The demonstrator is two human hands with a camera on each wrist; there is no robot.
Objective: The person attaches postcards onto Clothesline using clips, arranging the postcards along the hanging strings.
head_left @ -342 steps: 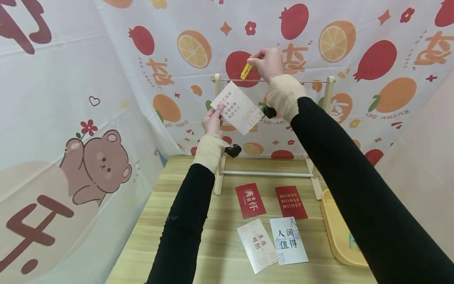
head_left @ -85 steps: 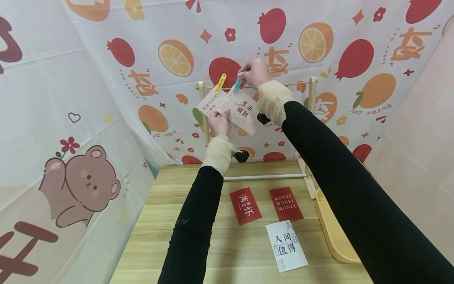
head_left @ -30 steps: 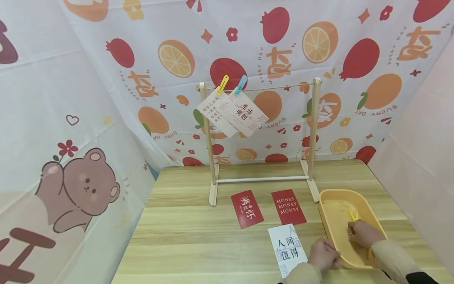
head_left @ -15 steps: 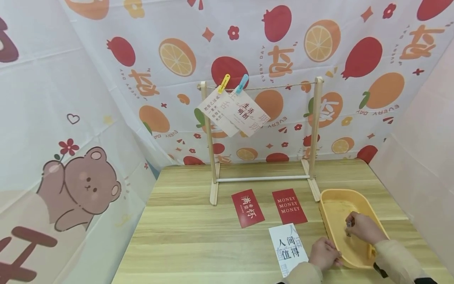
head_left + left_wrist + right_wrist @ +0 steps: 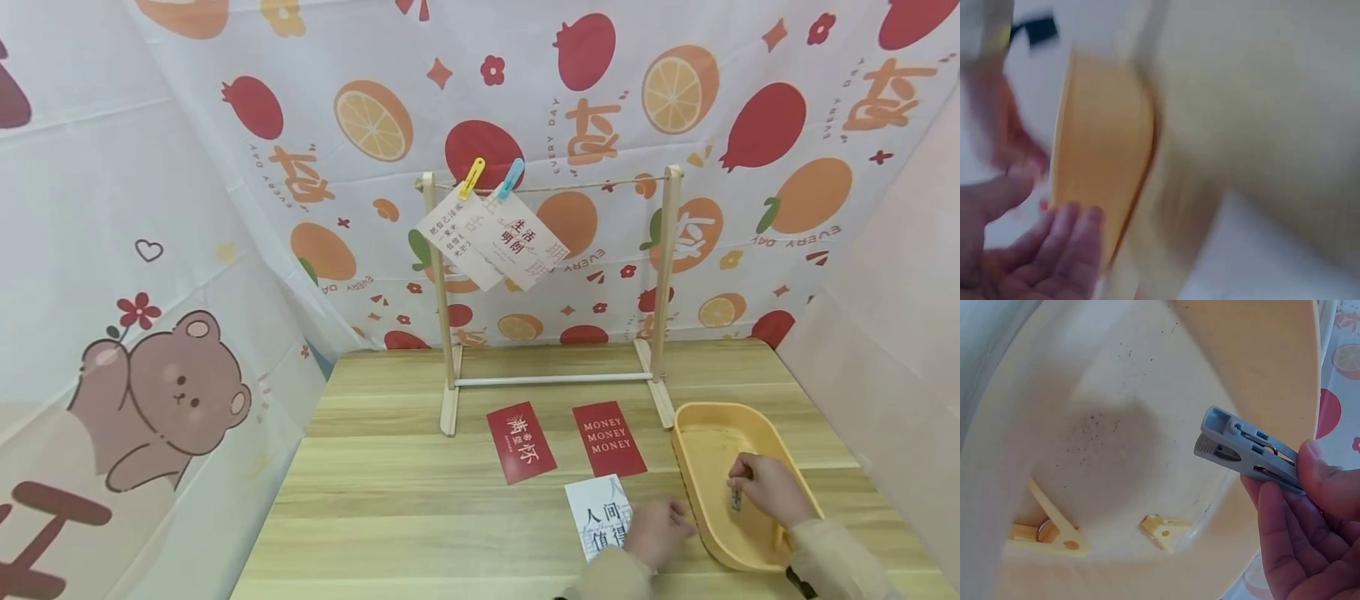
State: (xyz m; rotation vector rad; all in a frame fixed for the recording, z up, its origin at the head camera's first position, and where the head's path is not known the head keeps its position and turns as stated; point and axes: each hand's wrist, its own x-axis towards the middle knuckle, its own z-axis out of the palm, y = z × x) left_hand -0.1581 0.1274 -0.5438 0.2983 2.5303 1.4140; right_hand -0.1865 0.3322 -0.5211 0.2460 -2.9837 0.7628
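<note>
My right hand (image 5: 772, 487) pinches a grey clothespin (image 5: 1250, 450) by its handle end, above the inside of the yellow tray (image 5: 738, 410). Two yellow clothespins (image 5: 1054, 525) lie on the tray's bottom in the right wrist view. My left hand (image 5: 660, 531) is just left of the tray, over the right part of a white card (image 5: 596, 508) with black lettering; it holds nothing. Its fingers (image 5: 1082, 244) are loosely bent beside the tray wall, blurred. On the rack's cord (image 5: 577, 186), a yellow clothespin (image 5: 472, 177) and a blue clothespin (image 5: 511, 178) hold up two pale cards (image 5: 525, 242).
The wooden rack (image 5: 663, 275) stands at the back of the table (image 5: 375, 500). In front of it lie a red card with white characters (image 5: 521, 442) and a red MONEY card (image 5: 609, 438). A fruit-printed cloth (image 5: 300, 192) hangs behind.
Two cards have been clipped to the cord, and both hands have come down to the tray. A grey clothespin is now in the right hand. The left hand has just left the tray's rim, moving left.
</note>
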